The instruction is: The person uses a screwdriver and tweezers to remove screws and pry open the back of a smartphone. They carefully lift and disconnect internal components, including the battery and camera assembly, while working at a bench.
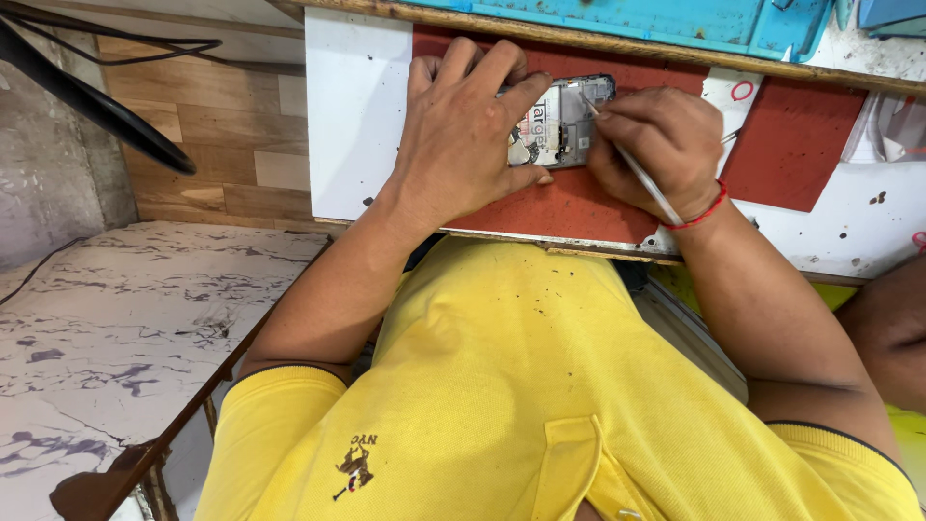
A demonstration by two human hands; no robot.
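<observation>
Head view: looking down over a yellow shirt [502, 386] at a work table [357, 125].
Phone: opened phone [564, 121], back cover off, insides showing; lying flat on a red mat [579, 207], between the two hands.
Long axis: running roughly left to right across the picture, along the table edge; left end hidden under a hand.
Left hand: left hand [463, 135] laid over the left part of the phone, fingers spread and pressing down, thumb hooked along the near edge; pinning rather than pinching.
Right hand: right hand [661, 145] touching the right end of the phone, fingers bunched together, pinching a thin metal tool [641, 174] like a pen.
Tool: tip aimed up and left, meeting the phone's upper right corner; handle slanting back down over the wrist.
Key relation: phone lying just left of the right fingertips, tool tip already on it; right hand nearer the exposed end, left hand covering the other end.
Wrist: red thread band [709, 210] on the right wrist.
Around: blue tray [617, 19] along the far edge of the table; second red pad [791, 145] to the right, well apart from the phone; marbled surface [116, 318] at lower left; dark cable [87, 96] at upper left.
</observation>
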